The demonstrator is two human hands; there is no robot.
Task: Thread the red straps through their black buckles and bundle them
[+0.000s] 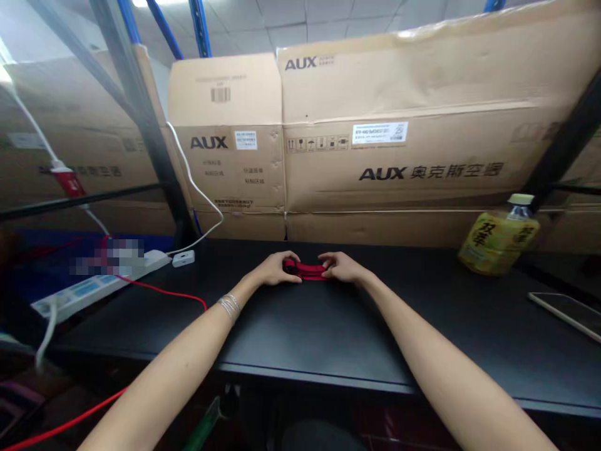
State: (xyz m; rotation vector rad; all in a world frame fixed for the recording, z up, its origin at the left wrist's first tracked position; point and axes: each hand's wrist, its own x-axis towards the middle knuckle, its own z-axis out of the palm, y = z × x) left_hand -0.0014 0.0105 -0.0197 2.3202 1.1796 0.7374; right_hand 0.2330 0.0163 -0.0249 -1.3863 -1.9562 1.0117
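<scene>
The bare left arm (pixel 173 369) and right arm (pixel 451 369) reach forward and angle inward, straight and relaxed. The left hand (pixel 277 269) and right hand (pixel 342 267) sit palm down, fingers curled, facing each other with a small gap between them. Thin bangles (pixel 229 307) circle the left wrist (pixel 245 288).

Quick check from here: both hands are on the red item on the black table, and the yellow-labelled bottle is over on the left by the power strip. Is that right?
Not quite: the head view shows the yellow-labelled bottle on the right of the black table, beyond the right hand, not by the power strip. The left hand and right hand are on the red item, as you said.
</scene>
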